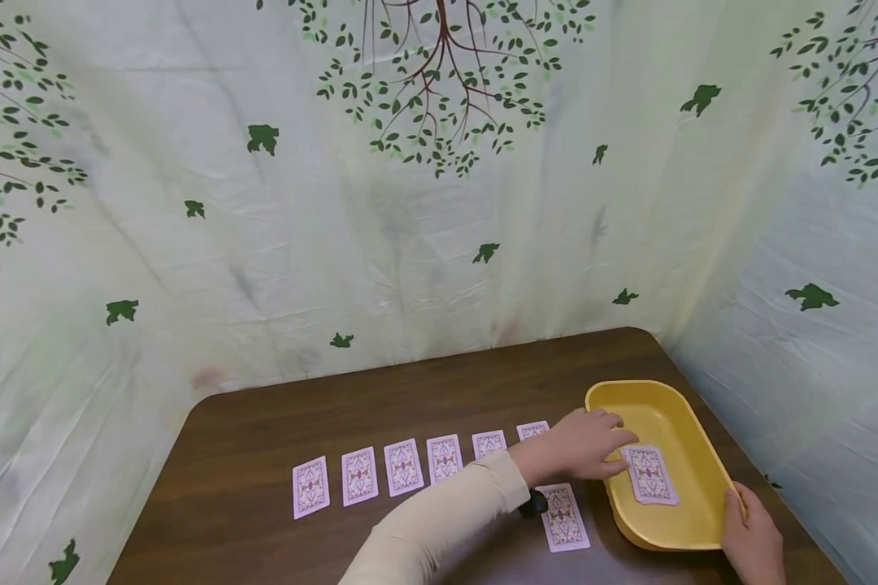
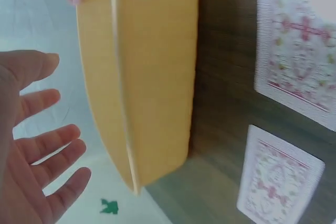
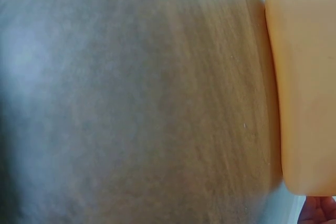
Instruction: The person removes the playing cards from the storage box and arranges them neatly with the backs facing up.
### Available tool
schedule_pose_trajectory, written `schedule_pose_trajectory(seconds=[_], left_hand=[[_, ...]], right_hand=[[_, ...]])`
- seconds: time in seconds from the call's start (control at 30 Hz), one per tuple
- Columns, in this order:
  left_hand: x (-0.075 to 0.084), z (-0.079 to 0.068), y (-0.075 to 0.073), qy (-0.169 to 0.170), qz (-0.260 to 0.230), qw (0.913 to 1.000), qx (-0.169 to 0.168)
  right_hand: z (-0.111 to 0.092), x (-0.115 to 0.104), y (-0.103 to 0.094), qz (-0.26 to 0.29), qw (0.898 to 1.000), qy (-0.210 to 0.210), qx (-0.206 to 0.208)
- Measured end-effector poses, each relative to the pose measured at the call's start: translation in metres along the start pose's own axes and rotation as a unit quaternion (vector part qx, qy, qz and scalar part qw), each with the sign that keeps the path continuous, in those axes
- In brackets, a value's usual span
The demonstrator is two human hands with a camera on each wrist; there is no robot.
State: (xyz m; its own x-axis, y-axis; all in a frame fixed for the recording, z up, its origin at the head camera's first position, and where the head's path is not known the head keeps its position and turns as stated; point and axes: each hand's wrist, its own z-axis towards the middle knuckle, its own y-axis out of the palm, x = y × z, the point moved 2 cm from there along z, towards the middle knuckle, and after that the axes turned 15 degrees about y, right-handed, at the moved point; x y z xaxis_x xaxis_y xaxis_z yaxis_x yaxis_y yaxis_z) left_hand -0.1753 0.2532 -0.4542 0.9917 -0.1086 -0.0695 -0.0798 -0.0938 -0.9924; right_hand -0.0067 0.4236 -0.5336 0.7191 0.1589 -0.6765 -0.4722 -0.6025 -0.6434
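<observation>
In the head view my left hand (image 1: 585, 445) hovers over the left rim of a yellow tray (image 1: 691, 524), fingers spread. The left wrist view shows this hand (image 2: 39, 150) with nothing between its fingers. Inside the tray lies a playing card (image 1: 653, 476), patterned back up, close to the fingertips; whether more cards lie beneath it I cannot tell. My right hand (image 1: 754, 534) grips the tray's near right corner, thumb at the rim. Only a few of its fingers (image 3: 318, 211) appear in the right wrist view, by the tray's wall (image 3: 310, 87).
A row of face-down playing cards (image 1: 402, 467) runs across the brown table (image 1: 241, 463), partly hidden by my left arm. Another card (image 1: 564, 517) lies nearer, left of the tray. White cloth (image 1: 410, 284) with printed leaves hangs behind the table and along its sides.
</observation>
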Motion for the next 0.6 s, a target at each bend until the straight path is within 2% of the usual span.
schedule_pose_trajectory(seconds=[0.13,0.33,0.43,0.6], left_hand=[[0.002,0.023,-0.001,0.007,-0.019,0.9985,-0.051],[0.011,0.050,0.015,0.001,0.000,0.9922,-0.125],[0.017,0.059,0.022,-0.001,0.009,0.9890,-0.147],[0.023,0.072,0.029,-0.009,0.011,0.9866,-0.162]], right_hand=[[0.000,0.000,0.000,-0.003,1.000,-0.003,-0.003],[-0.001,0.000,0.001,-0.002,1.000,-0.001,-0.002],[-0.001,0.001,0.002,0.000,1.000,0.000,0.004],[-0.002,0.001,0.001,0.008,1.000,-0.019,0.021]])
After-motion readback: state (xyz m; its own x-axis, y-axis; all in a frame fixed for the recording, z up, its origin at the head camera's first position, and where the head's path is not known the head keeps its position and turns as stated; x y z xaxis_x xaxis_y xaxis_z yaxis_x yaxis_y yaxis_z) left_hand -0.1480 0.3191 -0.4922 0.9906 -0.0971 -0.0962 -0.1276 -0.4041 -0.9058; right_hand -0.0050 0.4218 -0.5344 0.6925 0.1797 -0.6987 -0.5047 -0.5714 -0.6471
